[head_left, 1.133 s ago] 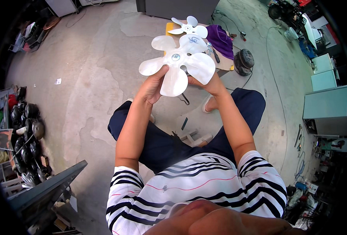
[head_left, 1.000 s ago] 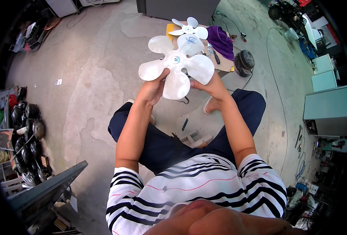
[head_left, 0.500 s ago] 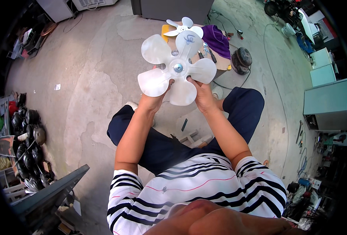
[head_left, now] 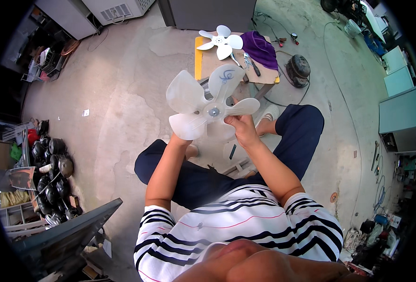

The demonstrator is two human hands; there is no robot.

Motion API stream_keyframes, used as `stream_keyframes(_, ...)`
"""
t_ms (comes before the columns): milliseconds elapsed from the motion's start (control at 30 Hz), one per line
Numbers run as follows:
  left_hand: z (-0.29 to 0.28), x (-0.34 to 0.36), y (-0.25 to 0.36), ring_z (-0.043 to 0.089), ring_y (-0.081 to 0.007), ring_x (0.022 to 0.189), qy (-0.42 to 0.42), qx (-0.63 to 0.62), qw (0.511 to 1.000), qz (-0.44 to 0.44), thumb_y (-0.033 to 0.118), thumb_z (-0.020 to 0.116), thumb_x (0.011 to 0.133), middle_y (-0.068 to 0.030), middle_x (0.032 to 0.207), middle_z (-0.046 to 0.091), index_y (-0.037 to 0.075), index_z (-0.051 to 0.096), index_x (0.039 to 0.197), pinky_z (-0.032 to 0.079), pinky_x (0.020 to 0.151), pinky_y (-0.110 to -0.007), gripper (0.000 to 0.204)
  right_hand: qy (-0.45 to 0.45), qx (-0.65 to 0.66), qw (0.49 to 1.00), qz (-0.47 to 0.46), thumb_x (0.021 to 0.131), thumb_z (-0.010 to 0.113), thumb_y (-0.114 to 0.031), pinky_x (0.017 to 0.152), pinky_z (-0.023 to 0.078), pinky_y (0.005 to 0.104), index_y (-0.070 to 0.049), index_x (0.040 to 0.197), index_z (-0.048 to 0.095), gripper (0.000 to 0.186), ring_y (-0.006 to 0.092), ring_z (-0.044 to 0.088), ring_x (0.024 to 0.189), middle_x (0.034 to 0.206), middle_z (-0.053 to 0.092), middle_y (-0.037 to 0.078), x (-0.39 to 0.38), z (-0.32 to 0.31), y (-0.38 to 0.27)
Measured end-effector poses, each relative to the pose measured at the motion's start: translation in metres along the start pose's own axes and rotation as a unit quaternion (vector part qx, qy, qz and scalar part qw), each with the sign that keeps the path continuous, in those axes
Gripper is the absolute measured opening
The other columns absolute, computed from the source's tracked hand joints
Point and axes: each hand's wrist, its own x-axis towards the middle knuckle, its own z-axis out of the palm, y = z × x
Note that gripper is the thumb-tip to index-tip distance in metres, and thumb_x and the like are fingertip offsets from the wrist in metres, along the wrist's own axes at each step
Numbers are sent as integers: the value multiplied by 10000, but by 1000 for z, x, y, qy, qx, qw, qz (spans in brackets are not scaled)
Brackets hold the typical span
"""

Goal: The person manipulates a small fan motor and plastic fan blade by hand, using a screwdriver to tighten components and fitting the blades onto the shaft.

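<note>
A translucent white plastic fan blade [head_left: 194,124] with several petals and a metal centre bushing is held up in front of me, tilted. My right hand [head_left: 244,129] grips it near the hub, thumb on the near face at the root of a lower petal. Behind the lower-left petal, my left hand [head_left: 181,141] holds the fan from below; the petal hides most of its fingers. Blue handwriting marks the upper petal. Beyond it, a second, smaller white fan blade [head_left: 224,50] lies on a low table [head_left: 210,66].
Beside the smaller fan are a purple cloth [head_left: 259,49] and hand tools [head_left: 255,69]. A dark round compressor [head_left: 298,70] with a cable stands right of the table. Black compressors [head_left: 53,164] are piled at left. A grey panel [head_left: 71,230] juts in at lower left.
The fan blade has come down closer to me and tilted, uncovering more of the table. My left hand has slid behind a petal. My right hand stays near the hub.
</note>
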Motion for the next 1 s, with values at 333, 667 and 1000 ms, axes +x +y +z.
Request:
stream_keyframes(333, 69, -40, -11, 563, -197, 1293, 108, 187, 976, 6, 81, 888, 751, -101, 1429, 550, 51, 417, 1511, 465, 1076, -345, 895, -80, 148, 976, 138, 842, 564, -36, 1009, 503, 354, -7, 1470, 476, 635, 203, 626, 1186, 1316, 627, 86, -26, -72, 15)
stream_keyframes(667, 146, -59, -42, 554, -211, 1307, 157, 213, 959, 97, 99, 888, 767, -128, 1447, 534, 32, 379, 1533, 463, 1081, -337, 923, -144, 330, 921, 151, 937, 734, -364, 1036, 528, 402, -47, 1484, 478, 681, 243, 621, 1240, 1396, 603, 105, -44, -117, 51)
stream_keyframes(1000, 167, -57, -54, 596, -213, 1242, 198, 231, 942, 145, 112, 889, 779, -135, 1362, 597, 29, 406, 1506, 473, 1054, -337, 877, -176, 337, 907, 180, 1020, 617, -363, 1037, 527, 404, -60, 1489, 473, 577, 248, 621, 1243, 1424, 584, 119, -48, -123, 42)
